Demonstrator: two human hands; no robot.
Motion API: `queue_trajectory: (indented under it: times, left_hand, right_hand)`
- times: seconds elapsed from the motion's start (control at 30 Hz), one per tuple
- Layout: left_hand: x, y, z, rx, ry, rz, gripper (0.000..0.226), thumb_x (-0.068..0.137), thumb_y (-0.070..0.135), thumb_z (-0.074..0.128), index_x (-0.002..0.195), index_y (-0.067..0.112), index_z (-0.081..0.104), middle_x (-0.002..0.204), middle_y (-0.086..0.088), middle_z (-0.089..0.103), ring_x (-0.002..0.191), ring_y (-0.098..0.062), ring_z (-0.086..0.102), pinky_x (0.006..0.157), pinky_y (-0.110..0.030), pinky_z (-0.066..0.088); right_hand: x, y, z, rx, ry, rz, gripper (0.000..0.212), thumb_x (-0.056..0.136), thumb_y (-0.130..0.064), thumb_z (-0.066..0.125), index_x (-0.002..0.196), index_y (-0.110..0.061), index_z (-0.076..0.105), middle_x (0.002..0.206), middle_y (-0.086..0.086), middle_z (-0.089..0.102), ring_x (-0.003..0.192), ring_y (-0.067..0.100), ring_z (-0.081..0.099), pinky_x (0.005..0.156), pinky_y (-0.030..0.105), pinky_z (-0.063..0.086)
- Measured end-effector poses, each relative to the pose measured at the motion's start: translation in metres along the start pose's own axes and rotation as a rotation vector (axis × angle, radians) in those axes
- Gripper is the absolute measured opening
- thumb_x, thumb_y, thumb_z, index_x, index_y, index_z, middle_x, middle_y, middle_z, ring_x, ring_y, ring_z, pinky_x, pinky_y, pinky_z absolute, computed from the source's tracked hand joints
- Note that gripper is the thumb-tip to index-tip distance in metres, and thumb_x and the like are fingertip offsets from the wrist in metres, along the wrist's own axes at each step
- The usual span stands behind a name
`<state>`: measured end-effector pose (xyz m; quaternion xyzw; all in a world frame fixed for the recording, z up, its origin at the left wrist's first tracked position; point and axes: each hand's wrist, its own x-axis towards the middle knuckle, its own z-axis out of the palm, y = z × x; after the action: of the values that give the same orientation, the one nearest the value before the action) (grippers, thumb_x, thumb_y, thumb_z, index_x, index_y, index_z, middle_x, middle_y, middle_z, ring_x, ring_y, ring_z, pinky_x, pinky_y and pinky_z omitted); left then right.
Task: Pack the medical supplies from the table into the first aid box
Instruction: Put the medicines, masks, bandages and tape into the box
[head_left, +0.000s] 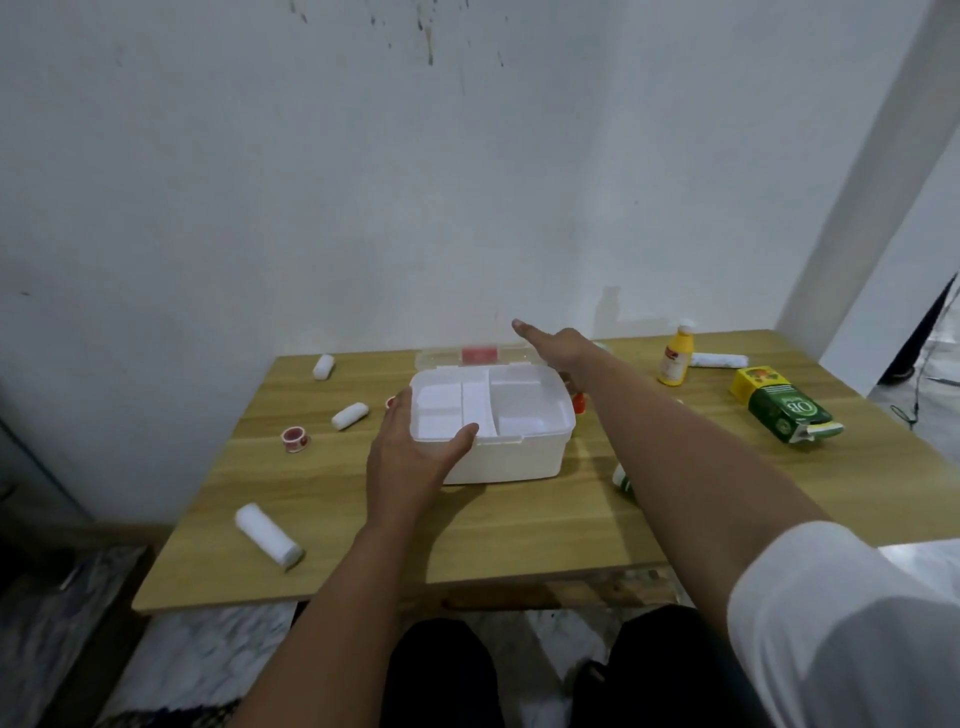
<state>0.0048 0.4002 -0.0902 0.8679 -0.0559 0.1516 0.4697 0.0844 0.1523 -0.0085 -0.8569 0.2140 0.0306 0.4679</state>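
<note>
The white first aid box (519, 457) stands open mid-table, with a divided white tray inside. Its clear lid (441, 357), with a red handle, lies flat behind it. My left hand (410, 452) grips the box's near left corner, thumb on the front rim and fingers over the left rim. My right hand (558, 347) reaches past the box's far right corner to the lid's right end, one digit stretched out and nothing seen in it. White bandage rolls lie at the far left (323, 366), left (350, 415), near left (269, 535) and far right (719, 359).
Two red tape rolls (295, 438) (390, 401) lie left of the box. A yellow bottle (674, 361) and a green and yellow carton (779, 408) sit at the right. A red-capped item (577, 402) and a green-white tube (622, 480) peek from under my right forearm. A wall backs the table.
</note>
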Motion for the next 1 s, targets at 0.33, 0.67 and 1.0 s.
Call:
queue_trajectory:
  times: [0.33,0.67,1.0]
  left_hand:
    - [-0.003,0.004,0.000,-0.016,0.017,0.041,0.092,0.079,0.060,0.081,0.155,0.024,0.046,0.149,-0.001,0.058,0.135,-0.026,0.054,0.104,-0.043,0.048]
    - [-0.005,0.007,0.002,-0.051,0.017,0.041,0.081,0.081,0.058,0.079,0.151,0.030,0.050,0.145,0.005,0.060,0.131,-0.021,0.055,0.104,-0.040,0.048]
    - [-0.007,0.011,0.002,-0.089,0.018,-0.017,0.091,0.069,0.070,0.076,0.148,0.032,0.053,0.139,0.011,0.063,0.128,-0.014,0.058,0.106,-0.043,0.052]
  right_hand:
    - [-0.012,0.039,-0.101,-0.254,0.468,-0.199,0.050,0.087,-0.052,0.071,0.072,-0.005,0.062,0.067,0.008,0.062,0.074,0.031,0.067,0.068,0.034,0.049]
    - [-0.035,0.167,-0.172,-0.632,0.579,0.312,0.054,0.097,-0.038,0.056,0.145,-0.013,0.046,0.150,0.019,0.046,0.137,0.040,0.045,0.108,0.056,0.041]
    - [-0.030,0.212,-0.182,-0.588,0.542,0.404,0.074,0.077,-0.023,0.084,0.140,-0.007,0.049,0.139,0.022,0.053,0.127,0.043,0.052,0.100,0.053,0.048]
